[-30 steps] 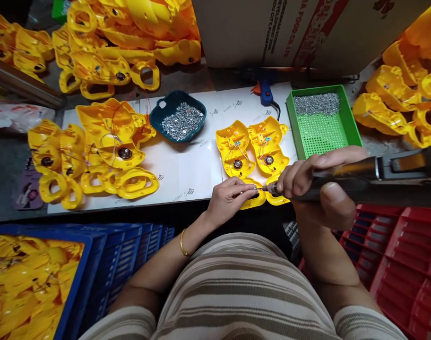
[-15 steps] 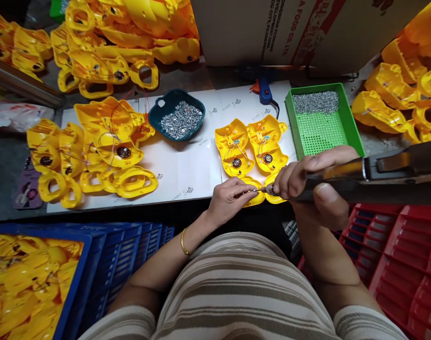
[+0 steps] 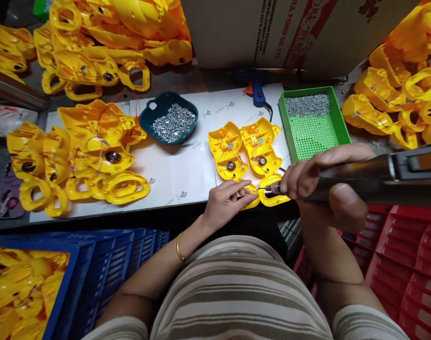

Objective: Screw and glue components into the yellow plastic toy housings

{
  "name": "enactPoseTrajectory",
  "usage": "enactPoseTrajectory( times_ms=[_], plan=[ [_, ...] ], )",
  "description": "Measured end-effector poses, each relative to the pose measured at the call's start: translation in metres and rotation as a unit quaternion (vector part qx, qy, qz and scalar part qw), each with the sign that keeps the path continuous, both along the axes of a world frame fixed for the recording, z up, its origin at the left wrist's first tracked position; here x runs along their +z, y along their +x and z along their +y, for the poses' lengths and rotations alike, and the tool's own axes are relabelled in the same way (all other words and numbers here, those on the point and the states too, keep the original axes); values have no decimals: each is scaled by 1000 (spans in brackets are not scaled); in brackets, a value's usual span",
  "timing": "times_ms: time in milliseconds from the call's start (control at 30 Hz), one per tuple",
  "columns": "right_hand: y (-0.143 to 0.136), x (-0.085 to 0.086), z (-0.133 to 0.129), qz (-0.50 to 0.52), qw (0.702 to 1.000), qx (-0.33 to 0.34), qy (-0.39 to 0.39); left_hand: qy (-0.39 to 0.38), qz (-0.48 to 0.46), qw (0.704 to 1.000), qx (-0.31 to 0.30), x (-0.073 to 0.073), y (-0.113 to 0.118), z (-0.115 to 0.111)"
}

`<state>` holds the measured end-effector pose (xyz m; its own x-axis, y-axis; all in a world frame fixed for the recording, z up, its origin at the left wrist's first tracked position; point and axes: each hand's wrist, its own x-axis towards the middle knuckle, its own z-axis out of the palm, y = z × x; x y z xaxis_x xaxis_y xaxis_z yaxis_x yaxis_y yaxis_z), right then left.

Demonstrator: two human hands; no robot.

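Two yellow plastic shell halves (image 3: 244, 151) with small round speakers and thin wires lie side by side on the white board (image 3: 180, 165). My right hand (image 3: 322, 184) is wrapped around a dark electric screwdriver (image 3: 378, 172), whose tip points left at the handle loops of the shells. My left hand (image 3: 228, 200) rests by the loop of the left shell, fingertips pinched close to the screwdriver tip; whether a screw sits between them is too small to tell. A gold bangle circles my left wrist.
A teal dish (image 3: 169, 123) and a green tray (image 3: 313, 125) both hold small silver screws. More yellow shells are heaped at left (image 3: 81, 151), at the back and at right. A blue glue gun (image 3: 258, 94), a cardboard box (image 3: 289, 28), blue crates (image 3: 105, 264) and red crates (image 3: 407, 264) surround me.
The view has shifted slightly left. My left hand's fingers have drawn a little away from the screwdriver tip, and my right hand has moved the tool slightly right.
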<state>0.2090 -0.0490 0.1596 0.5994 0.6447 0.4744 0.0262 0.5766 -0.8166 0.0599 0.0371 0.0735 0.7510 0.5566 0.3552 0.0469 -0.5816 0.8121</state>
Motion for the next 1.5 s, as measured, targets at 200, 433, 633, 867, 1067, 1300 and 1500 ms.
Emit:
enactPoseTrajectory(
  times_ms=[200,433,633,867,1067,1300,1500],
  plan=[
    [28,-9,14,-39,995,-90,23,292,95,948,-81,12,20,-11],
    [44,-39,38,-60,988,-139,-39,323,242,901,-160,10,39,-23],
    [49,-45,42,-46,990,-129,-18,321,245,903,-147,5,38,-22],
    [49,-49,45,-42,991,-127,-9,324,241,902,-151,5,37,-21],
    [51,-53,44,-56,992,-107,-38,333,223,902,-159,0,35,-19],
    [58,-62,46,-66,996,-53,-10,350,190,902,-165,-2,31,-15],
    [60,-61,49,-30,999,3,24,339,191,904,-177,2,26,-9]
  ],
)
